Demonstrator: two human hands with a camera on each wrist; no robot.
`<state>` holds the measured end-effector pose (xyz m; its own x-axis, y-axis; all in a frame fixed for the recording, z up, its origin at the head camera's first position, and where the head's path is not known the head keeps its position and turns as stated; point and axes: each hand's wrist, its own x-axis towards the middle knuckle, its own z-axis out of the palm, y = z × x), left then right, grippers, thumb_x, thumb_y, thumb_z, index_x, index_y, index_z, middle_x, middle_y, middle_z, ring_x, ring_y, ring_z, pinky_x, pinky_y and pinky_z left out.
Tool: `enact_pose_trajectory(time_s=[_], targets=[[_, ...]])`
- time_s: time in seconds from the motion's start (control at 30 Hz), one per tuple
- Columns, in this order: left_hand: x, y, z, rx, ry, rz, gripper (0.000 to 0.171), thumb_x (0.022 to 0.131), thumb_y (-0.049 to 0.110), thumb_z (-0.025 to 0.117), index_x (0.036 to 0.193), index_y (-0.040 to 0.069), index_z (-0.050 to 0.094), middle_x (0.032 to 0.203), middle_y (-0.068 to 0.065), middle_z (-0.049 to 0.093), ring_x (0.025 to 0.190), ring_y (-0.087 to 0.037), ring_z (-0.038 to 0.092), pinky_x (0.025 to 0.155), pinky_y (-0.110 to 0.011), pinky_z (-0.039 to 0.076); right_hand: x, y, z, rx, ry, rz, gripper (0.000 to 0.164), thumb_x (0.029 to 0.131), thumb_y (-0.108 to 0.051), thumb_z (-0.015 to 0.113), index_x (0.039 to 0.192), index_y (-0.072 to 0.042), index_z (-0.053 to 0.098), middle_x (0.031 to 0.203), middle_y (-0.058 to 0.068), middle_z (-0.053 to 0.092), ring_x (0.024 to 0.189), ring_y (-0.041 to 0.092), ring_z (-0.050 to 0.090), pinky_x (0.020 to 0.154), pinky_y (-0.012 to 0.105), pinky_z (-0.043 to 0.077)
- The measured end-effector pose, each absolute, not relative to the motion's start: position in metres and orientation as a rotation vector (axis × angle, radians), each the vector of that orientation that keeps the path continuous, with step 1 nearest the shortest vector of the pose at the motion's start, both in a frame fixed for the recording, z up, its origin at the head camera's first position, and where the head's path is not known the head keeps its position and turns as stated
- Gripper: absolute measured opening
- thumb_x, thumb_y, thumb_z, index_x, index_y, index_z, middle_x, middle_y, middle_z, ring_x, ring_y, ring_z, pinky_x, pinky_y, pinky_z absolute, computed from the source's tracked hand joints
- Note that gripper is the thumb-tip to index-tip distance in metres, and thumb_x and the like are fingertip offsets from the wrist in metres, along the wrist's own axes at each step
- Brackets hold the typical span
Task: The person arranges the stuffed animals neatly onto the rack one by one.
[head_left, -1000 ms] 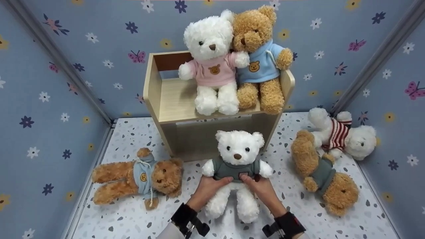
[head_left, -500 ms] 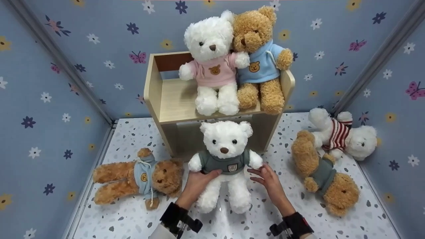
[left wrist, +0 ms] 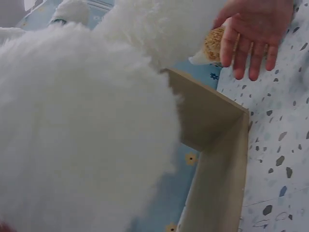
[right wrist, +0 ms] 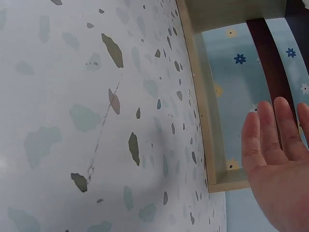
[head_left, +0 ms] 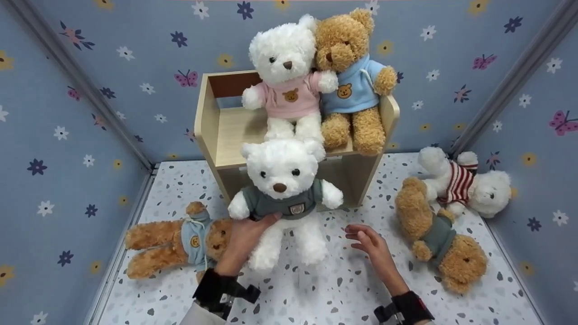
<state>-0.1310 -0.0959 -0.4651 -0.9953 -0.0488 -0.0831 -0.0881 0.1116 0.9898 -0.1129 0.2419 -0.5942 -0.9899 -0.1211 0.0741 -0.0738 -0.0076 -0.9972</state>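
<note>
A white teddy bear [head_left: 283,174] in a dark green shirt is held up in front of the wooden shelf [head_left: 208,122], facing me. My left hand [head_left: 246,232] grips it at the lower side of its body, thumb across the shirt's hem. White fur [left wrist: 91,125] fills much of the left wrist view and hides the left fingers. To the right of the bear, my right hand [head_left: 372,243] hangs apart from it, fingers loosely extended and holding nothing. The right wrist view shows that same right hand [right wrist: 277,159] with its fingers straight.
On the shelf's top sit a white bear in pink [head_left: 291,92] and a brown bear in light blue [head_left: 350,85]. A brown bear [head_left: 194,243] lies at left. At right lie a brown bear in green [head_left: 440,237] and a white bear in stripes [head_left: 465,183]. Flowered walls enclose the speckled floor.
My right hand has let go of the white bear in green and drawn off to the right. My left hand has carried that bear up and to the left, toward the shelf.
</note>
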Motion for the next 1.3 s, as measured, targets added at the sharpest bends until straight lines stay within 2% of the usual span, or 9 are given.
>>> enact_pose_trajectory(time_s=[0.13,0.2,0.23,0.33,0.43,0.5,0.63,0.9,1.3], targets=[[-0.139,-0.104,-0.449,-0.044,2.447,2.077,0.074,0.081,0.032,0.087,0.142,0.005,0.054,0.128,-0.013,0.065,0.113,-0.029,0.061,0.097,-0.041,0.051,-0.114,0.241,-0.595,-0.159,2.242,-2.177,0.034,0.111,-0.012,0.044,0.135,0.006,0.06,0.133,0.024,0.063,0.12,0.025,0.065,0.1,0.053,0.053],[-0.143,-0.108,-0.443,0.044,2.44,2.172,0.075,0.08,0.023,0.088,0.144,0.007,0.053,0.131,-0.011,0.065,0.119,-0.028,0.061,0.104,-0.042,0.048,-0.114,0.24,-0.595,-0.123,2.27,-2.164,0.033,0.111,-0.014,0.047,0.133,0.005,0.062,0.132,0.022,0.065,0.12,0.025,0.064,0.099,0.053,0.053],[-0.144,-0.109,-0.439,0.027,2.447,2.175,0.071,0.08,0.023,0.089,0.141,0.008,0.055,0.129,-0.009,0.065,0.117,-0.026,0.062,0.102,-0.042,0.048,-0.115,0.24,-0.596,-0.106,2.281,-2.16,0.032,0.111,-0.015,0.048,0.132,0.004,0.063,0.132,0.021,0.066,0.12,0.024,0.064,0.099,0.051,0.053],[-0.149,-0.113,-0.429,0.066,2.471,2.207,0.06,0.081,0.02,0.087,0.132,0.007,0.059,0.125,-0.008,0.067,0.114,-0.024,0.063,0.1,-0.04,0.049,-0.115,0.238,-0.597,-0.058,2.322,-2.139,0.031,0.11,-0.017,0.051,0.13,0.003,0.065,0.13,0.019,0.067,0.119,0.022,0.063,0.1,0.047,0.053],[-0.157,-0.115,-0.417,0.251,2.488,2.292,0.055,0.083,0.01,0.083,0.131,0.004,0.058,0.125,-0.009,0.067,0.115,-0.025,0.063,0.101,-0.039,0.05,-0.115,0.237,-0.598,-0.023,2.361,-2.114,0.031,0.11,-0.02,0.053,0.128,0.001,0.067,0.128,0.016,0.068,0.119,0.019,0.063,0.1,0.046,0.053],[-0.163,-0.116,-0.407,0.437,2.45,2.393,0.054,0.083,0.0,0.08,0.131,0.0,0.056,0.127,-0.013,0.066,0.117,-0.028,0.063,0.103,-0.041,0.051,-0.114,0.237,-0.599,-0.01,2.381,-2.1,0.031,0.11,-0.021,0.054,0.127,0.001,0.068,0.127,0.015,0.069,0.118,0.018,0.063,0.1,0.047,0.053],[-0.168,-0.118,-0.388,0.562,2.427,2.478,0.054,0.083,-0.004,0.08,0.131,0.001,0.056,0.126,-0.011,0.067,0.117,-0.029,0.064,0.102,-0.042,0.052,-0.113,0.236,-0.6,0.011,2.397,-2.101,0.031,0.109,-0.023,0.056,0.125,0.0,0.069,0.126,0.014,0.07,0.117,0.016,0.064,0.099,0.044,0.054],[-0.175,-0.124,-0.35,0.425,2.488,2.545,0.053,0.085,0.006,0.081,0.132,0.004,0.057,0.124,-0.007,0.067,0.115,-0.024,0.063,0.1,-0.04,0.05,-0.111,0.233,-0.601,0.042,2.398,-2.117,0.029,0.108,-0.022,0.057,0.123,0.0,0.069,0.123,0.014,0.07,0.113,0.014,0.065,0.094,0.03,0.055],[-0.203,-0.128,-0.322,0.405,2.48,2.743,0.051,0.083,0.002,0.08,0.13,-0.001,0.06,0.122,-0.011,0.067,0.113,-0.024,0.063,0.101,-0.037,0.049,-0.109,0.23,-0.605,0.092,2.405,-2.067,0.026,0.109,-0.014,0.054,0.123,0.002,0.068,0.123,0.017,0.07,0.113,0.016,0.065,0.093,0.028,0.054]])
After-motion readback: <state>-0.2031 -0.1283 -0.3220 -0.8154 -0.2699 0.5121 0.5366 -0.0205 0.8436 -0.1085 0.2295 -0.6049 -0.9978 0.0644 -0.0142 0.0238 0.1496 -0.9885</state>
